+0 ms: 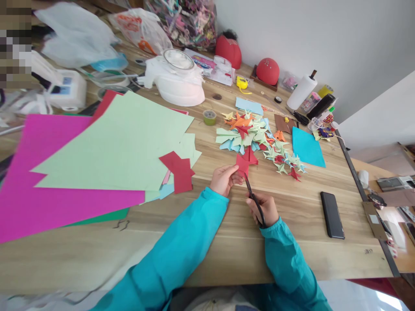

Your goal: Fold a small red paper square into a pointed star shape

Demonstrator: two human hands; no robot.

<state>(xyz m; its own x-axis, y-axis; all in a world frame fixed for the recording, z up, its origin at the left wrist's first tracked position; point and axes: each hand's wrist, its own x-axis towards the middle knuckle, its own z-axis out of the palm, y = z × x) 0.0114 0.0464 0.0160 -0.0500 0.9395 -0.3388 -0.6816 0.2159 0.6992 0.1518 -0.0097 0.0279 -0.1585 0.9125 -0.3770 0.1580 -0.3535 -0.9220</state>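
Observation:
Between the fingers of my left hand (227, 179) is a small piece of red paper (241, 164). My right hand (264, 207) grips a pair of dark scissors (254, 196), whose blades point up and meet the lower edge of that paper. Just beyond both hands lies a heap of folded paper cranes (251, 131) in green, orange, red and blue. A smaller group of folded cranes (282, 157) sits to its right. Left of my left hand, red paper pieces (181, 175) rest beside the larger sheets.
Large pale green sheets (110, 147) overlap a magenta sheet (65, 211) on the left. A blue square of paper (308, 147) and a black phone (332, 214) lie to the right. Behind the cranes are a tape roll (209, 117) and a yellow tape measure (242, 83).

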